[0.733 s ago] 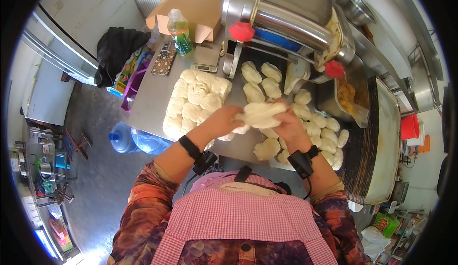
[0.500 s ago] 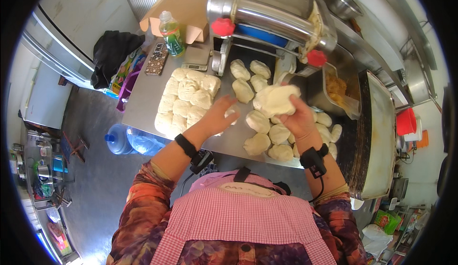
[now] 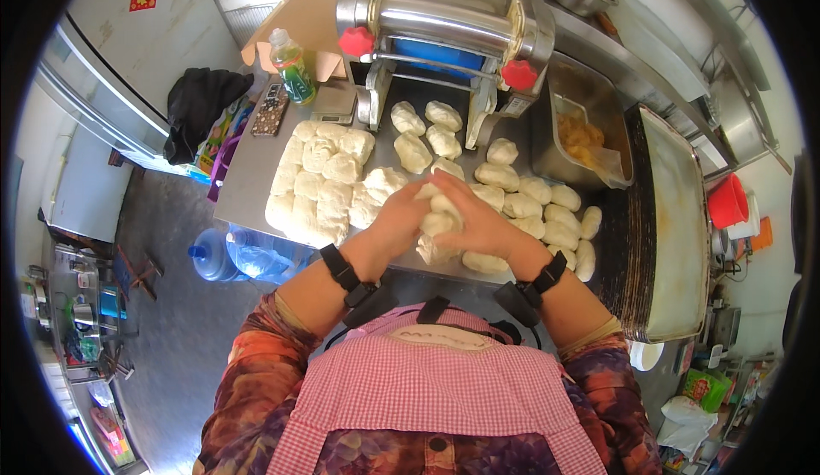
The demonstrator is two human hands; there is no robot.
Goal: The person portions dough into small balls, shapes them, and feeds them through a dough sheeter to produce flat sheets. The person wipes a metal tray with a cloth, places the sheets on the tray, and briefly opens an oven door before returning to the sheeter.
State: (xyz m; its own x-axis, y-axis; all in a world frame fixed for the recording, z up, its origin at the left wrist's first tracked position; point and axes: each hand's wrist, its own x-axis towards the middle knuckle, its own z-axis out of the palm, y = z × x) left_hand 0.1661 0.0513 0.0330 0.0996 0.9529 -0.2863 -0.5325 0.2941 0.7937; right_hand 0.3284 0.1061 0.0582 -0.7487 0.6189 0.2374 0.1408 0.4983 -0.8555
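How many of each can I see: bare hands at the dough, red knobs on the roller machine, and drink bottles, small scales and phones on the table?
Bare hands: 2, left hand and right hand, both on dough
Red knobs: 2
Drink bottle: 1
Small scale: 1
Patterned phone: 1
Total: 7

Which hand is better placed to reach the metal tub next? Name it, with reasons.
Right, most likely: the right hand lies nearer the metal tub, while the left hand sits farther off, beyond the dough piece. Both cup that piece, so the right would probably need to let go first.
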